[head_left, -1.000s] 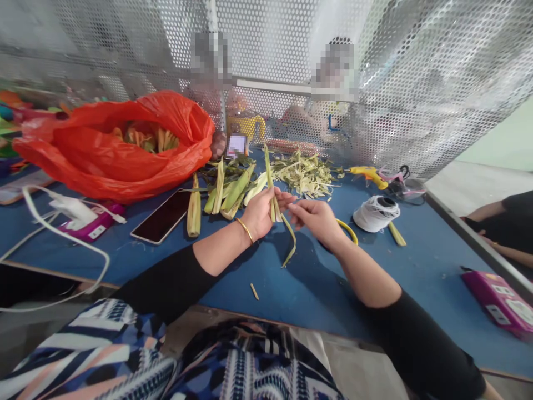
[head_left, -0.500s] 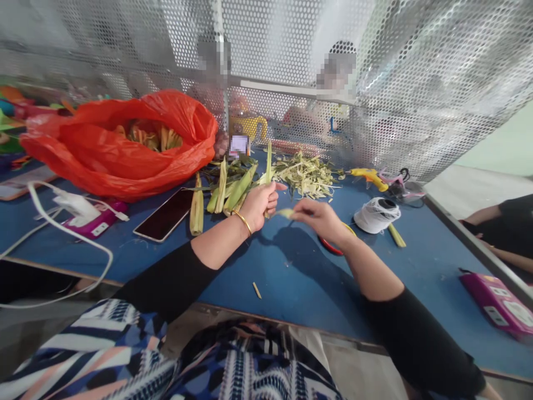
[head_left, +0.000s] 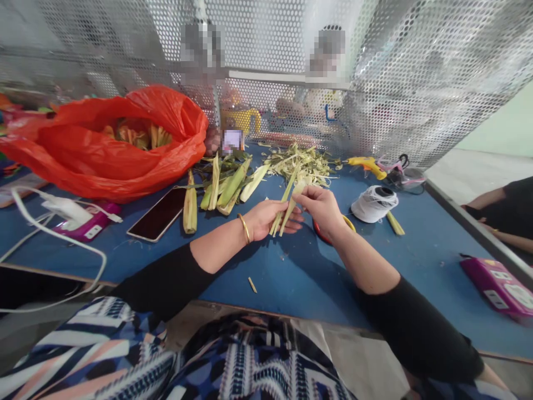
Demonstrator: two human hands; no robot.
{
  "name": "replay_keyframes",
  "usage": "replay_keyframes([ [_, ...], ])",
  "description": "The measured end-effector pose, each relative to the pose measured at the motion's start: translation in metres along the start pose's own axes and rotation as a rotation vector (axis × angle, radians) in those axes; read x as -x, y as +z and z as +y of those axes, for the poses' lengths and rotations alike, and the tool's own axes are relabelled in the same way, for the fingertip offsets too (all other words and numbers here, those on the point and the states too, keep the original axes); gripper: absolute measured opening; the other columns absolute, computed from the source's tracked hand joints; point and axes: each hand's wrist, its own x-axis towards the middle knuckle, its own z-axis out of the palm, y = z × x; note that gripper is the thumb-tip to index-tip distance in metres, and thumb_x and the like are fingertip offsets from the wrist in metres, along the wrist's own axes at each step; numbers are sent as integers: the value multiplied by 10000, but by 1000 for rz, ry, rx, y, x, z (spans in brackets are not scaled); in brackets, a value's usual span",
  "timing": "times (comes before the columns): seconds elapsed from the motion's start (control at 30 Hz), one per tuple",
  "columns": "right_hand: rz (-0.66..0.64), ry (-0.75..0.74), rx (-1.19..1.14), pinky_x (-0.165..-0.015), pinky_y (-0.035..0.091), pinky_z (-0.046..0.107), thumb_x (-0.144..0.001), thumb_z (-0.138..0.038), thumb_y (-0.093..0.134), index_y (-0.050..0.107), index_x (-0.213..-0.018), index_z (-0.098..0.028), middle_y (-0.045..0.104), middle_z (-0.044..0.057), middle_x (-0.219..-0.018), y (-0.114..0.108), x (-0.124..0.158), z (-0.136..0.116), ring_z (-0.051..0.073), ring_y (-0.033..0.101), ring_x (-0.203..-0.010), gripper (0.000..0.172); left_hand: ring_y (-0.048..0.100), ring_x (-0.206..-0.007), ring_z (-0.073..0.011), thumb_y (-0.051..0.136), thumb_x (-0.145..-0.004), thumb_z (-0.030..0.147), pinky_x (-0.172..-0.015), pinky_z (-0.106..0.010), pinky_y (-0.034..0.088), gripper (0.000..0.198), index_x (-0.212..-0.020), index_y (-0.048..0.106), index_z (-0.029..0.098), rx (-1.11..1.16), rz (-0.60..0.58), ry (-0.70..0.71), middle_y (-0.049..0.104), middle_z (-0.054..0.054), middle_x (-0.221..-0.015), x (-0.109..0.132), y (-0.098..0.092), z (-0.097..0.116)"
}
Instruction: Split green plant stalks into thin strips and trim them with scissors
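My left hand, with a gold bangle at the wrist, is closed round narrow pale-green corn husk strips, thumb on top. Just to its right my right hand pinches the upper end of a broader husk piece, whose lower end lies across the left fingers. Red and yellow loop handles, perhaps of scissors, show partly beneath my right wrist. Several husks lie left of the hands. Behind them is a heap of husk shreds.
A red plastic bag with husk bundles stands back left, beside a phone and a purple power strip. At right are white thread, a yellow glue gun and another purple power strip. Perforated metal closes the back.
My right hand has moved up and left to meet the left, bringing its husk piece against the held strips. My left hand has turned, its fingers now extending beneath them. The view has shifted slightly.
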Motion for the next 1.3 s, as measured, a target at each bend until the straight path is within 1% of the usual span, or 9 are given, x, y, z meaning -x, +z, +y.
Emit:
replay_keyframes([
  [0.17, 31, 7, 8, -507, 274, 248, -663, -330, 659, 462, -524, -195, 411, -71, -490, 1, -2, 6, 76, 354, -505, 276, 519, -414, -94, 401, -956, 198, -472, -238, 507, 334, -745, 644, 106, 41, 0, -6, 575, -25, -565, 0, 0, 1],
  [0.33, 43, -2, 36, -517, 279, 246, -659, -339, 672, 471, -527, -193, 422, -71, -498, 4, -2, 8, 75, 360, -510, 281, 294, -339, -24, 385, -970, 240, -328, -127, 238, 363, -696, 584, 108, 38, -38, -23, 407, 44, -506, -2, -2, 0],
  [0.5, 37, 16, 11, -484, 252, 242, -669, -329, 668, 485, -519, -189, 412, -71, -467, 4, -1, 6, 69, 327, -473, 276, 196, -338, -10, 422, -965, 324, -326, -124, 119, 372, -685, 559, 120, -104, -88, 4, 336, 73, -500, 1, -2, 1],
  [0.67, 402, -129, 125, -520, 348, 257, -839, -360, 525, 589, -671, -193, 514, -29, -553, -6, -6, 4, 112, 438, -501, 246, 200, -328, -14, 451, -957, 283, -330, -130, 109, 341, -652, 508, 142, -35, -61, 128, 300, 86, -481, 7, -15, 26],
  [0.73, 310, -282, 338, -615, 415, 275, -848, -296, 536, 634, -745, -194, 605, 11, -691, -4, -6, 5, 141, 531, -617, 176, 197, -320, -14, 455, -959, 304, -325, -135, 110, 350, -646, 482, 150, 111, 24, 227, 289, 93, -471, 7, -25, 41],
  [0.8, 45, -420, 561, -737, 447, 296, -853, -214, 534, 679, -854, -193, 665, 66, -913, 6, -6, 7, 176, 592, -795, 147, 197, -314, -10, 496, -942, 345, -318, -137, 108, 360, -639, 466, 154, 226, 85, 289, 293, 96, -463, 7, -34, 54],
  [0.97, -391, -555, 1093, -882, 399, 349, -879, -81, 447, 664, -1085, -181, 617, 131, -1200, 47, -17, 5, 245, 562, -1057, 316, 209, -303, 2, 542, -924, 304, -315, -134, 110, 316, -659, 493, 138, 325, 133, 346, 312, 102, -457, 8, -42, 61],
  [1.13, -457, -447, 1226, -861, 375, 350, -905, -122, 432, 658, -890, -148, 669, 151, -1004, 51, -33, -4, 253, 591, -968, 228, 193, -297, 0, 425, -960, 178, -319, -128, 106, 303, -686, 540, 117, 285, 165, 318, 275, 106, -446, 8, -35, 54],
  [1.3, -343, -321, 1160, -686, 408, 323, -834, -92, 470, 611, -871, -156, 680, 105, -735, 8, -28, -2, 225, 623, -705, 159, 205, -310, -6, 436, -949, 185, -328, -134, 108, 303, -665, 529, 129, 297, 295, 453, 304, 94, -463, 6, -35, 54],
])
